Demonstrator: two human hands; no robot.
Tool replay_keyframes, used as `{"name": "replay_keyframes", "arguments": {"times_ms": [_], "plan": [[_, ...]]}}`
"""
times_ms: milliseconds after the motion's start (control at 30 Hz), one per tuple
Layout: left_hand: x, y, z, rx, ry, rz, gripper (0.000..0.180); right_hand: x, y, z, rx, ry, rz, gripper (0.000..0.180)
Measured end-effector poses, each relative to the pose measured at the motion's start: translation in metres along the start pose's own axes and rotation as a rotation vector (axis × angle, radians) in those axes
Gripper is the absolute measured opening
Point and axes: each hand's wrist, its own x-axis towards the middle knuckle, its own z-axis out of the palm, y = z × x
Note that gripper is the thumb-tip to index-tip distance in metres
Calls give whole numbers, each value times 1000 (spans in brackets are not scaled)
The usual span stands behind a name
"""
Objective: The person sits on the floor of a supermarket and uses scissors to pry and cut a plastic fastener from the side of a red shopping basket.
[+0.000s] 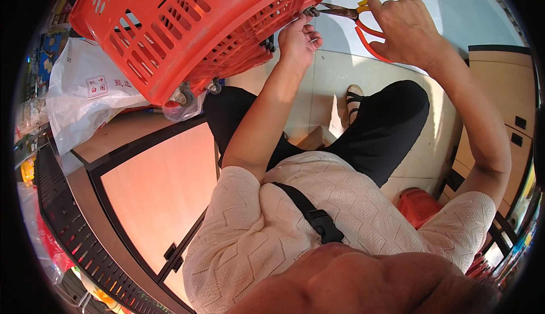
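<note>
Right hand [406, 30] grips scissors [343, 11] near the basket's [218, 27] wheel [311, 12]. Left hand [298, 42] is beside it; I cannot tell its grip.

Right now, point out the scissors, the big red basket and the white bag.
Scissors [353, 13]: head view, where the blades cross.
Big red basket [198, 42]: head view, solid side wall.
White bag [79, 89]: head view, plain side.

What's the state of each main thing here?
Red slotted plastic basket, tipped, grey casters exposed
Metal scissors with yellow and red handles, spread, tips at one caster
Bare right hand, holding the scissors
Bare left hand, fingers curled near that caster
White plastic bag with red print, crumpled
Black plastic strap buckle, fastened
Black-framed light wooden door, shut
</note>
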Motion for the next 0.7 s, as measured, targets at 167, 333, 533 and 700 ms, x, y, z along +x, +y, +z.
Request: {"name": "replay_keyframes", "arguments": {"times_ms": [167,333,533,700], "plan": [[11,-1,1,-106,-30,-49,17,8,-7,-2,19,-53,2,44],[23,-5,-4,-212,-59,-100,13,12,-11,-5,-51,-7,-17,45],[27,-9,-5,-270,-79,-108,14,25,-14,-26,-145,-57,-87,21],[29,-12,-6,-277,-108,-84,13,38,-14,-38,-197,-94,-163,17]]}}
